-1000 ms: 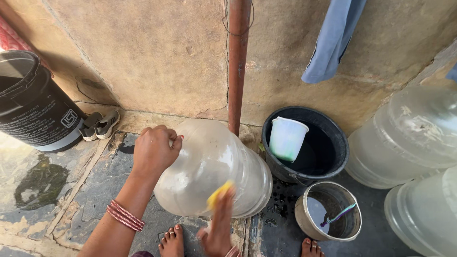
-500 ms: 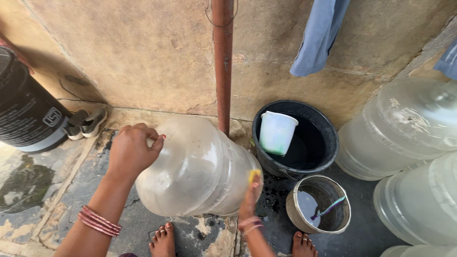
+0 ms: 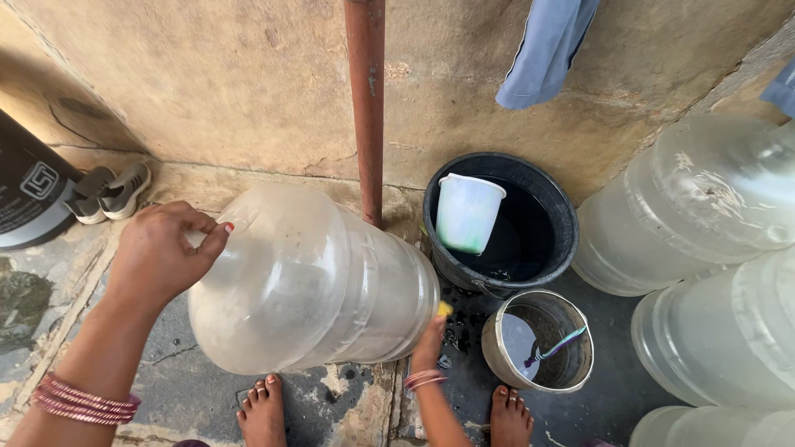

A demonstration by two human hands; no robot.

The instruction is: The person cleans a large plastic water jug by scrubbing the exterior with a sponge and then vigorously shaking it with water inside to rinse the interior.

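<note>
Black drum (image 3: pixel 25 194): it is seen at the far left of the large water jar, partly cut by the edge of the picture.
Grey shoes (image 3: pixel 108 192): a pair is placed on the floor by the wall, between the black drum and the jar.
Left hand (image 3: pixel 161 257): the neck end of the jar is gripped by it; the fingers are curled round the neck and the thumb is pressed on the shoulder of the jar. Red bangles (image 3: pixel 83 401) are worn on this wrist.
Large water jar (image 3: pixel 310 281): a clear plastic jar, laid on its side and held above the stone floor (image 3: pixel 207 397), in front of the rust-coloured pipe (image 3: pixel 366 108). The neck is turned to the left, the base to the right.
Right hand (image 3: pixel 431 335): it is pressed against the base of the jar, and a small yellow thing (image 3: pixel 445 309) is held between hand and jar; it cannot be told how the fingers are set, because they are mostly hidden.
Black bucket (image 3: pixel 501 223): just right of the jar, with dark water and a white mug (image 3: pixel 468 213) inside.
Metal pot (image 3: pixel 538 339): near the base of the jar, below the bucket, with a little water in it.
Other clear jars (image 3: pixel 696 207): they are stood further right, by the wall.
</note>
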